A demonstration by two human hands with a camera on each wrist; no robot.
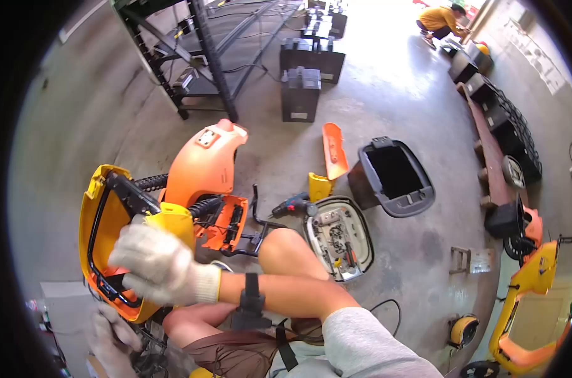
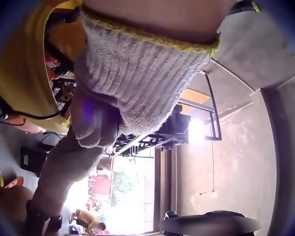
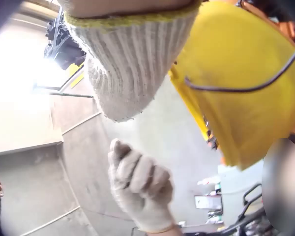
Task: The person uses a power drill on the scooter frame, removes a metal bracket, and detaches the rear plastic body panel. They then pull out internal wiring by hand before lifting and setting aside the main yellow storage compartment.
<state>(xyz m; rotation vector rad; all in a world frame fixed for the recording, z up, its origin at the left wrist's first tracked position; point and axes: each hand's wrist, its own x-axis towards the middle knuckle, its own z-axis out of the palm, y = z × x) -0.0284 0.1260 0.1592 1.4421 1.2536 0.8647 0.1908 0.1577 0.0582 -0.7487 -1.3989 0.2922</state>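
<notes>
My gloved right hand (image 1: 163, 264) is raised in front of the yellow scooter body (image 1: 185, 220), overlapping it in the head view; blur hides its fingers. Lower and further left is my gloved left hand (image 1: 112, 337). The right wrist view shows that left hand (image 3: 140, 184) with curled fingers and nothing visible in them. Only the knitted cuff and back of the right glove (image 3: 125, 73) appear there, its fingertips hidden. A black tubular bar (image 1: 100, 271) runs along the yellow body. Behind it stands an orange scooter shell (image 1: 204, 160).
An open case of tools and small parts (image 1: 339, 239) lies by my knee, a drill (image 1: 292, 205) beside it. A black bin (image 1: 393, 170) stands to its right, an orange panel (image 1: 335, 151) behind. Further off are a metal rack (image 1: 204, 57), black boxes (image 1: 301, 94) and a crouching person (image 1: 440, 22).
</notes>
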